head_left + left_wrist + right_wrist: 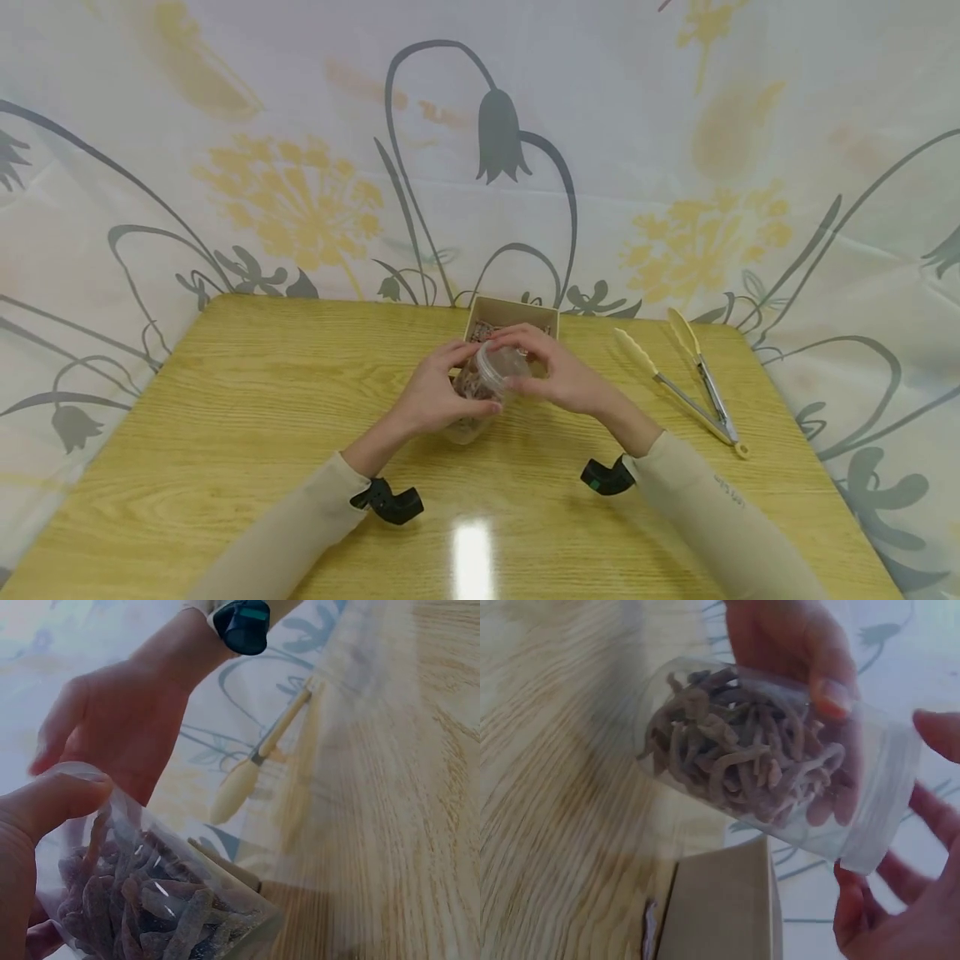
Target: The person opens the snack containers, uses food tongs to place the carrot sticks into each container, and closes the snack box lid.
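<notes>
A clear plastic jar [735,757] holds many brownish, dried-looking strips, and it is tilted off the table in both hands. My left hand [431,392] grips the jar's body, with its thumb on the near side. At the jar's mouth is a translucent screw lid [881,802]. My right hand [558,371] holds this lid, thumb and fingers spread around its rim. In the left wrist view the strips [150,907] lie against the transparent wall. Part of the jar is hidden behind the fingers in the head view.
An open cardboard box [517,312] with similar strips inside stands just behind the jar. One loose strip [649,926] lies on the wooden table beside it. Tongs with pale yellow tips [708,392] lie spread at the right. A patterned cloth [450,167] hangs behind the table.
</notes>
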### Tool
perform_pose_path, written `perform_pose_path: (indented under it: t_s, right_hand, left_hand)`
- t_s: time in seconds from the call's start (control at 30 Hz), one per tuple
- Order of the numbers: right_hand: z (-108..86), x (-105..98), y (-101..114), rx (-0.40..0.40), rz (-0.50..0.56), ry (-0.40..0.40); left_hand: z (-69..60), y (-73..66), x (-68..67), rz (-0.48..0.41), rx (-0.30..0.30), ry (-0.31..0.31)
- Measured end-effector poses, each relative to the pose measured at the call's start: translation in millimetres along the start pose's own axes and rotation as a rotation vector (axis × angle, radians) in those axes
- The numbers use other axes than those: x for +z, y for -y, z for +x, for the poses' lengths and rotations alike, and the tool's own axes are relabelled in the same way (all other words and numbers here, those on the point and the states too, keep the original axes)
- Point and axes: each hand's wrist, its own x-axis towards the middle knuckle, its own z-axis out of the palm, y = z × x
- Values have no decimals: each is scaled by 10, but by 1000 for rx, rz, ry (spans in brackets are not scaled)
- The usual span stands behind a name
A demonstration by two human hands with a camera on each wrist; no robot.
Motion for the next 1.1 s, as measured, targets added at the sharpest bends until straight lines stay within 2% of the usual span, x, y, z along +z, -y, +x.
perform_pose_path:
  t_s: [0.1, 0.17, 0.27, 0.4, 0.47, 0.53, 0.7, 0.77, 0.83, 1.0, 1.1]
  right_hand:
    - [2, 38, -18, 49, -145, -55]
    - [3, 38, -33, 58, -162, -68]
    - [-8, 0, -46, 7, -41, -42]
    - [-9, -53, -56, -84, 195, 50]
    - [-1, -61, -56, -100, 246, 91]
    - [12, -59, -59, -82, 243, 101]
    - [23, -44, -60, 15, 91, 47]
    - [24, -40, -70, 38, 64, 34]
    - [27, -38, -87, 33, 86, 40]
    - [36, -35, -135, -64, 273, 112]
    - [42, -10, -125, -54, 288, 74]
  left_hand:
    - [-4, 9, 21, -1, 5, -10]
    - [-5, 15, 25, -3, 9, -11]
    - [-7, 21, 23, -2, 8, -6]
    - [-6, 18, 10, -3, 15, 9]
    - [-7, 16, 4, -6, 10, 15]
    - [-8, 18, 1, -9, 6, 18]
    - [-19, 25, 3, -11, -8, 9]
    - [-23, 28, 2, -16, -14, 6]
    - [-25, 28, -4, -21, -13, 10]
    - [-22, 28, -26, -46, 14, 31]
    - [-19, 23, -25, -63, 8, 16]
